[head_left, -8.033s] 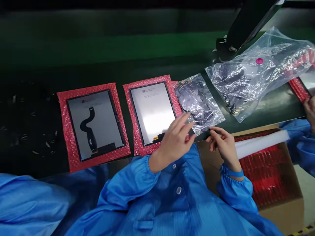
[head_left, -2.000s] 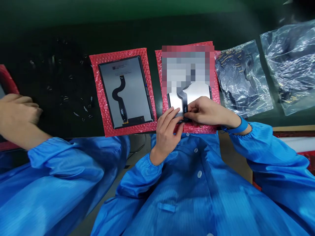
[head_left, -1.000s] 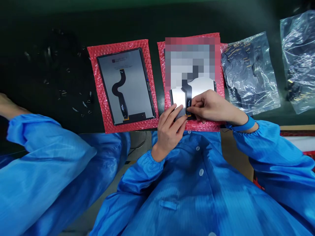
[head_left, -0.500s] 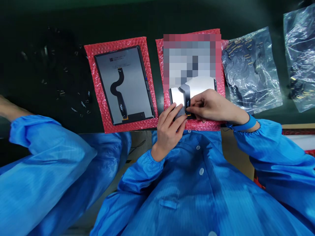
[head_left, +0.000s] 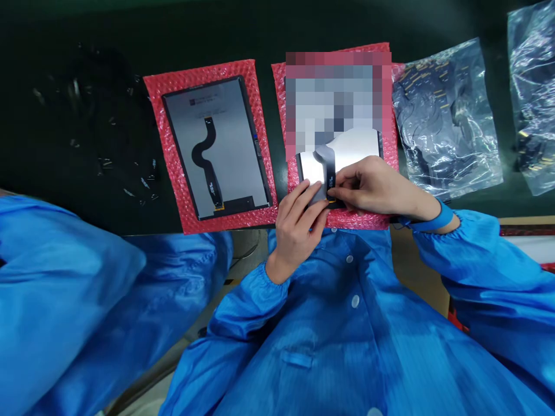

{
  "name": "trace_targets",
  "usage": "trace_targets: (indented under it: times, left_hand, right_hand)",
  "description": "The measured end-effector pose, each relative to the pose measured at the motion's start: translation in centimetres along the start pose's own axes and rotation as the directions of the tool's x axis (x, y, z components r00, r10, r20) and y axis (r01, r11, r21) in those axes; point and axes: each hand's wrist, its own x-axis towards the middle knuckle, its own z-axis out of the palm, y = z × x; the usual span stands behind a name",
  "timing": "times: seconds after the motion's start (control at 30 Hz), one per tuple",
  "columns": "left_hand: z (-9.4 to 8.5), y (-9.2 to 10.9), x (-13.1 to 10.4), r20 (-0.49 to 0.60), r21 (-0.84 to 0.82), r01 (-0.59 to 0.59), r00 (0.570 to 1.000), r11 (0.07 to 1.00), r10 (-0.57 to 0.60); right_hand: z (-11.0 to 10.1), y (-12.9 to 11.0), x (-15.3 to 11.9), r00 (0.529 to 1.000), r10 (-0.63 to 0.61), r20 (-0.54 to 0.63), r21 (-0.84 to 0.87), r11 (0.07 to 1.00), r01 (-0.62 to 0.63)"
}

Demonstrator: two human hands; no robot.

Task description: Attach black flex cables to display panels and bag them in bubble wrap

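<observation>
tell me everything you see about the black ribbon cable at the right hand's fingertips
The black ribbon cable is a thin, flat strip, like flexible film, with small pale print and a gold-coloured edge near its lower end. It bends higher up, where pixelation blurs the rest. It lies over a silvery panel. The right hand touches its lower part; the left hand is close by, contact unclear. Whether it is plugged in cannot be told.

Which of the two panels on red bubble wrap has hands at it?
The right panel: the left hand and right hand are both at its lower part. The left panel has no hand on it; its dark curved cable shows whole.
</observation>
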Motion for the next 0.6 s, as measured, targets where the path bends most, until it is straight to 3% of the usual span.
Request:
trace_targets:
  times: [0.2,0.43,0.53,0.6]
  left_hand:
    - [-0.3,0.1,0.0,0.047,-0.017,0.057,0.997,0.998,-0.056]
    - [-0.1,-0.3,-0.2,0.031,-0.009,0.029,0.999,1.0,-0.028]
    - [-0.7,-1.5,-0.7,0.144,0.022,-0.019,0.989,1.0,0.016]
    - [-1.6,-2.4,-1.1,0.269,0.047,-0.104,0.959,0.993,0.088]
  right_hand:
    - [-0.1,0.1,0.1,0.999,-0.044,0.02,-0.054,0.998,0.045]
    - [-0.1,1.0,0.3,0.993,-0.11,0.045,-0.058,0.992,0.112]
    - [0.7,2.2,0.8,0.991,-0.128,0.028,-0.049,0.99,0.129]
    - [1.4,2.7,1.3,0.991,-0.131,0.012,-0.054,0.99,0.132]
